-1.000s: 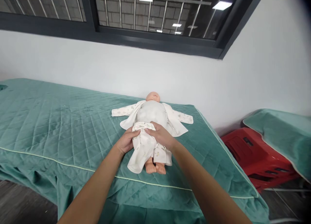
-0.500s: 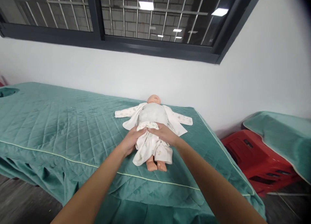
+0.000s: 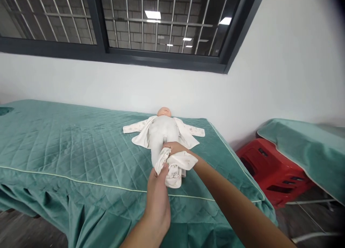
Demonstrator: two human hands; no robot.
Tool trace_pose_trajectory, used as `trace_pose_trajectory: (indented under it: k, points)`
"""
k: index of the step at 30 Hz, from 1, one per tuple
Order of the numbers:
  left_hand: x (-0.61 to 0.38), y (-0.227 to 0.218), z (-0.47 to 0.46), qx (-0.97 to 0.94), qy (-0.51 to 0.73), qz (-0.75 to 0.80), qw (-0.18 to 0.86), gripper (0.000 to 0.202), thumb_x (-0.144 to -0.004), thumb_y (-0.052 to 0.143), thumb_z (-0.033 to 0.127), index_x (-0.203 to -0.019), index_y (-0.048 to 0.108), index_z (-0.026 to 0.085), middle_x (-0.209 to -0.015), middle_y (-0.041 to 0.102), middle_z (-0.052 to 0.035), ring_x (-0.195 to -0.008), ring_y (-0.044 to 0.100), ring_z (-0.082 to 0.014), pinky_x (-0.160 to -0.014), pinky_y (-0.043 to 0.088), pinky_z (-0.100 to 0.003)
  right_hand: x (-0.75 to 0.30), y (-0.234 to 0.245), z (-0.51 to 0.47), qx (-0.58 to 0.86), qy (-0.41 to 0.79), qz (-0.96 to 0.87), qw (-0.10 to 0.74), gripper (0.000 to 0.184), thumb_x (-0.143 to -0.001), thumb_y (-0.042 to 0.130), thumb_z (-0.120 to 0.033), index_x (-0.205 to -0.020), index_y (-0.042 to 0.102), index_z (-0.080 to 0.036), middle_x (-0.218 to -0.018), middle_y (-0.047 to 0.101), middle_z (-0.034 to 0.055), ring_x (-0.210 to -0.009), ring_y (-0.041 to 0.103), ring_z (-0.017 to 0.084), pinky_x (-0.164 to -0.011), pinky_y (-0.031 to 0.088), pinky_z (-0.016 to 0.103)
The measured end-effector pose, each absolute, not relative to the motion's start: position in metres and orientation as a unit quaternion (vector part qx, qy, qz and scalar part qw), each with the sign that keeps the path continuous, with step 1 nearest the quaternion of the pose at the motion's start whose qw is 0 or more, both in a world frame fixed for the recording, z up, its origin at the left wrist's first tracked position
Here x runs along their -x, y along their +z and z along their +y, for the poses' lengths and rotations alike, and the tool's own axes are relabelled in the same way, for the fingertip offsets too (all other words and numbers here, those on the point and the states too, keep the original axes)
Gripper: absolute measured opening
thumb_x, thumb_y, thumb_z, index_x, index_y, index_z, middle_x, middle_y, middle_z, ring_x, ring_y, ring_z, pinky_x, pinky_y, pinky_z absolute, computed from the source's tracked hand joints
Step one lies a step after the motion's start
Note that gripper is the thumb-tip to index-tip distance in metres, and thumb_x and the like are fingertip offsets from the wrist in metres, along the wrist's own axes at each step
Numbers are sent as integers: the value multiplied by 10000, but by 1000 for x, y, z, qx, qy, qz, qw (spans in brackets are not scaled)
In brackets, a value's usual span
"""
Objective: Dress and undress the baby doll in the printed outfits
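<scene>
Left hand (image 3: pixel 158 201): fingers pinched on near edge of bunched trousers (image 3: pixel 175 169). Right hand (image 3: pixel 174 146): gripping same cloth (partly covered by it). Doll (image 3: pixel 163 135): on back, on green bed (image 3: pixel 67 144), near wall. Long axis near-to-far, head at far end.

We get just 1 view, from the head: it looks forward and down along our forearms (image 3: pixel 237 212), across the green bed (image 3: pixel 67 144) to the white wall (image 3: pixel 283 61) and barred window (image 3: pixel 151 22). The doll (image 3: pixel 164 133) and the white garment (image 3: pixel 175 169) sit near, mid-frame.
</scene>
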State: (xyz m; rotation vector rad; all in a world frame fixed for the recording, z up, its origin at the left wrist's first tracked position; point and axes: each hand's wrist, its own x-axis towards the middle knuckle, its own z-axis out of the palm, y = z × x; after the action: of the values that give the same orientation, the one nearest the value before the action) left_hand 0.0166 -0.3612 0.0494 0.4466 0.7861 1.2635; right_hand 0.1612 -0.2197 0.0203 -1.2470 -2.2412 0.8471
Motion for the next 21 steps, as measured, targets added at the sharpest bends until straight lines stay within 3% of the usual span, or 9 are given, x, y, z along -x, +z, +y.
trace_pose_trajectory:
  k: [4, 7, 9, 11, 14, 21]
  points:
    - [-30, 35, -385, -136, 604, 361, 698, 416, -800, 729, 317, -1186, 628, 199, -1206, 681, -101, -1159, 625, -236, -965, 497, -316, -161, 14, -215, 427, 286, -839, 178, 91, -656, 692, -201, -730, 649, -171, -773, 671, 46, -715, 573, 177, -668, 431, 280]
    - [-32, 11, -398, -115, 616, 374, 683, 310, -798, 737, 331, -1062, 637, 203, -1136, 696, -91, -1116, 644, -219, -972, 500, -315, -160, 9, -211, 402, 274, -859, 159, 84, -617, 724, -169, -669, 659, -185, -738, 668, 29, -740, 572, 176, -723, 427, 276]
    - [-27, -6, -403, -114, 612, 385, 681, 296, -770, 763, 343, -1000, 628, 213, -1069, 704, -70, -1022, 672, -199, -901, 533, -299, -159, 7, -211, 377, 254, -880, 141, 88, -606, 746, -158, -632, 670, -194, -695, 663, 5, -722, 567, 163, -722, 421, 263]
    - [-17, -22, -404, -129, 600, 418, 670, 322, -734, 788, 360, -970, 619, 220, -981, 703, -41, -869, 682, -166, -736, 553, -255, -159, 4, -212, 354, 220, -900, 129, 81, -614, 768, -174, -636, 695, -200, -660, 656, -12, -676, 548, 147, -697, 411, 257]
    - [5, -39, -396, -197, 586, 487, 616, 360, -730, 769, 431, -964, 609, 209, -881, 670, -6, -663, 601, -115, -509, 453, -197, -158, 4, -217, 344, 187, -911, 129, 95, -638, 793, -247, -693, 728, -203, -652, 654, -16, -650, 519, 143, -710, 402, 274]
    - [38, -50, -363, -366, 515, 558, 538, 390, -748, 691, 521, -913, 601, 180, -674, 559, 36, -479, 428, -83, -420, 347, -192, -156, 9, -225, 359, 185, -905, 132, 158, -677, 802, -323, -683, 703, -199, -661, 655, 0, -632, 522, 144, -754, 404, 305]
